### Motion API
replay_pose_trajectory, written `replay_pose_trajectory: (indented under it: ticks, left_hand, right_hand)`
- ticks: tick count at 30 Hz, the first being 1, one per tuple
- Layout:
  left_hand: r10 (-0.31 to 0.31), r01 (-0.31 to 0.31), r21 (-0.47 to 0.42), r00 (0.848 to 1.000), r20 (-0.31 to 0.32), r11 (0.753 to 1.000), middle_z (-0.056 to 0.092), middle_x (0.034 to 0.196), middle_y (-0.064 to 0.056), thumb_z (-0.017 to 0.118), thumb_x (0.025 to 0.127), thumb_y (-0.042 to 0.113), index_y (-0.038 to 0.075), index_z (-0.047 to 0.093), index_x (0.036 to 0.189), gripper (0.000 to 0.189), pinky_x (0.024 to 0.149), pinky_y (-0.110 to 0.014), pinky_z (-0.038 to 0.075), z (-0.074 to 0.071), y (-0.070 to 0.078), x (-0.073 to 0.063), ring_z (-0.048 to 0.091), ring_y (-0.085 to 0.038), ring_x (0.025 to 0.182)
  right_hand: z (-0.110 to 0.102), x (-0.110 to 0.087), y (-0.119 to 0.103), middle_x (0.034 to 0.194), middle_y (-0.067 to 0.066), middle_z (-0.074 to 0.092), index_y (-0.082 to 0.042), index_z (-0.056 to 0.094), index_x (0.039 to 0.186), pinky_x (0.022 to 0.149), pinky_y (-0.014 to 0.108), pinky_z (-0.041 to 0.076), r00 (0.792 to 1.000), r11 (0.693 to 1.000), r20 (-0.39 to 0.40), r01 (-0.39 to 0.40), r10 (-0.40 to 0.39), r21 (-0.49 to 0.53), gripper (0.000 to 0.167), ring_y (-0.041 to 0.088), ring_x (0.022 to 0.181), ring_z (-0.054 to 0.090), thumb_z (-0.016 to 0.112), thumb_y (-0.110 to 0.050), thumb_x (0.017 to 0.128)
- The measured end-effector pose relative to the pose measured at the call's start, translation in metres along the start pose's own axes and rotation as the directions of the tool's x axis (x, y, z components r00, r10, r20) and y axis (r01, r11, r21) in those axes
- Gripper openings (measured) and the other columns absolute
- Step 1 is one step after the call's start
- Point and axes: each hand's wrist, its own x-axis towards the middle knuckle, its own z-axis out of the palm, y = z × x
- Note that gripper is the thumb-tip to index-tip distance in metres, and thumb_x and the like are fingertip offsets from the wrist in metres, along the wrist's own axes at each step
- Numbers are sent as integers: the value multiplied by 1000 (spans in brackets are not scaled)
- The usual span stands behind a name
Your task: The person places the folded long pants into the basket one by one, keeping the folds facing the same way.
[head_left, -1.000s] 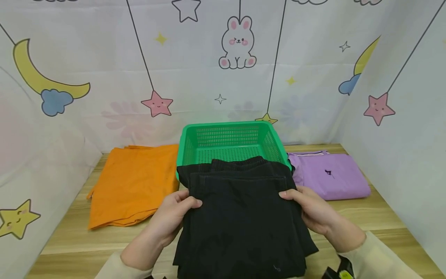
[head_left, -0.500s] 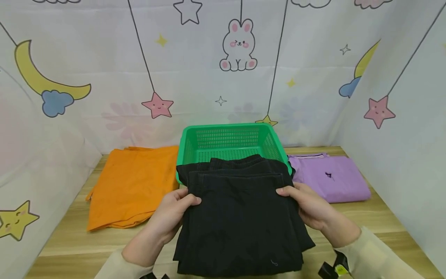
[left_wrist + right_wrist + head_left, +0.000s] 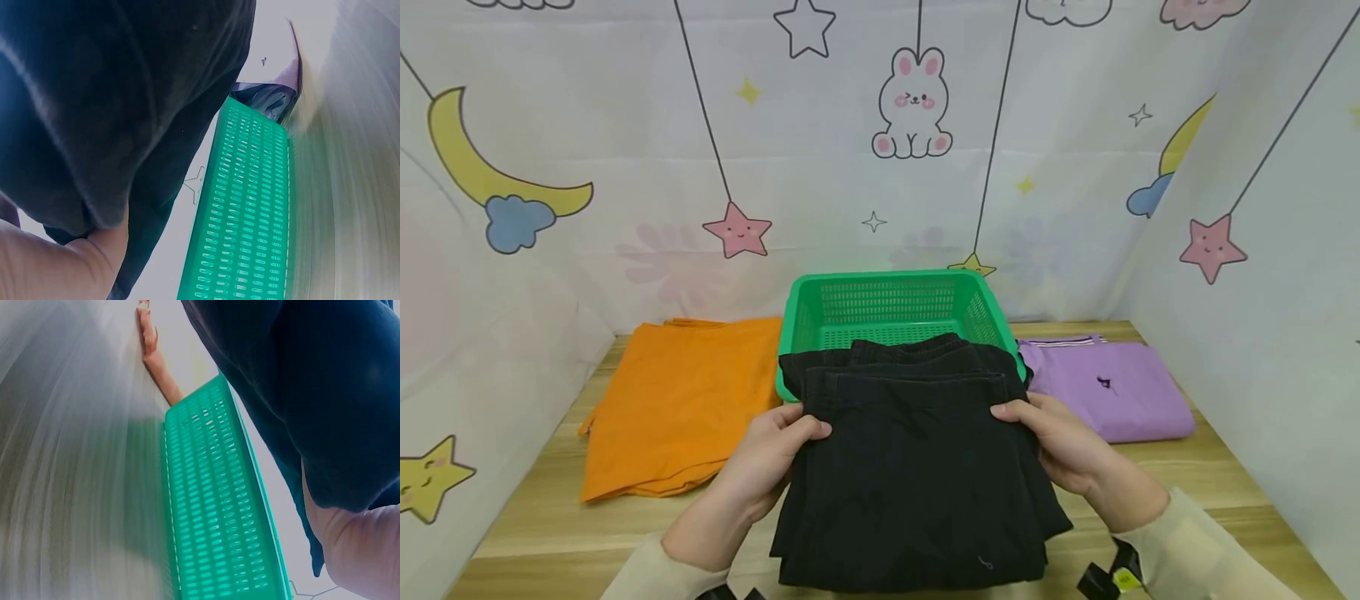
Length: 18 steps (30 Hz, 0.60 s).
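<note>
Folded black trousers with a gathered waistband hang between my two hands in the head view. My left hand pinches their left edge, thumb on the front. At the right edge my right hand pinches them in the same way. Both wrist views show the dark cloth raised above the wooden table. Behind it stands a green plastic basket, its near side covered by the trousers in the head view. The visible part of the basket's floor is bare.
A folded orange garment lies on the wooden table left of the basket. To the right lies a folded purple garment with a striped edge. Patterned white cloth encloses the back and sides.
The black trousers have shifted slightly forward towards the basket, with both hands still pinching their edges. The right hand has drifted a little left. The head view has tipped slightly upward.
</note>
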Motion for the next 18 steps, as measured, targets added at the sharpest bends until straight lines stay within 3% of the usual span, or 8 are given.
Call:
replay_pose_trajectory:
  ticks: [10,18]
  left_hand:
    - [14,-14,12,1000,11,1000,68,96,-3,55,87,10,-5,50,123,40,74,-27,55,-2,2,2,66,-12,82]
    - [20,-18,38,999,-32,999,68,97,-5,55,87,11,-4,55,118,35,75,-27,54,-1,3,5,65,-14,83]
  right_hand:
    - [-1,4,0,106,2,66,-4,45,121,82,30,56,1000,1000,18,0,0,1,24,15,95,67,42,-16,101]
    - [-2,6,-1,105,1,67,-4,46,119,82,30,56,1000,1000,3,10,-10,-17,23,14,94,68,43,-16,100]
